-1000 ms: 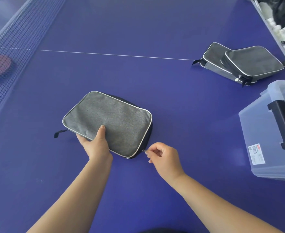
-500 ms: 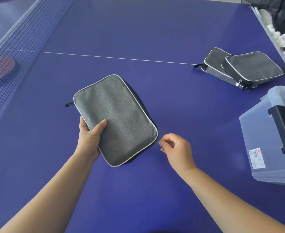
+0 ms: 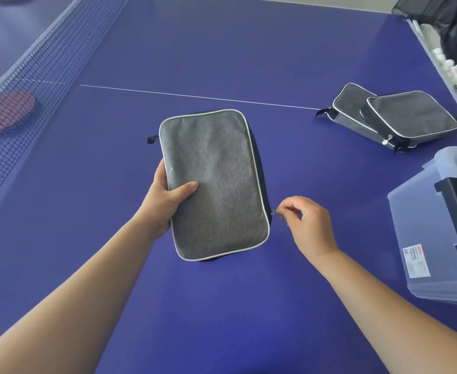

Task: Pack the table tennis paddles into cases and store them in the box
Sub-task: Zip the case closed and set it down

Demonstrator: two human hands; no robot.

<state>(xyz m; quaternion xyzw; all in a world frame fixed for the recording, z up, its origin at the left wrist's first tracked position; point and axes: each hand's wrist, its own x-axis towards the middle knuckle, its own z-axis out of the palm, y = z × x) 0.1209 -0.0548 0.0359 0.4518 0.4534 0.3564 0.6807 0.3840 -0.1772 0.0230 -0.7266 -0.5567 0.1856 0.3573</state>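
A grey paddle case (image 3: 216, 182) with white piping lies lengthwise on the blue table in front of me. My left hand (image 3: 165, 201) grips its left edge, thumb on top. My right hand (image 3: 305, 225) pinches the small zipper pull (image 3: 274, 211) at the case's right side near the lower corner. Two more grey cases (image 3: 408, 118) lie stacked at the right. A clear plastic box (image 3: 443, 228) with a black latch stands at the right edge, lid on. A red paddle (image 3: 6, 110) lies beyond the net at the left.
The net (image 3: 33, 85) runs along the left side. White balls (image 3: 456, 71) sit in a tray past the table's right edge, beside a dark bag (image 3: 437, 12). A white line (image 3: 195, 96) crosses the table behind the case.
The case has been turned clockwise from lying across to pointing away from me. My right hand followed the zipper pull round the corner onto the right side.
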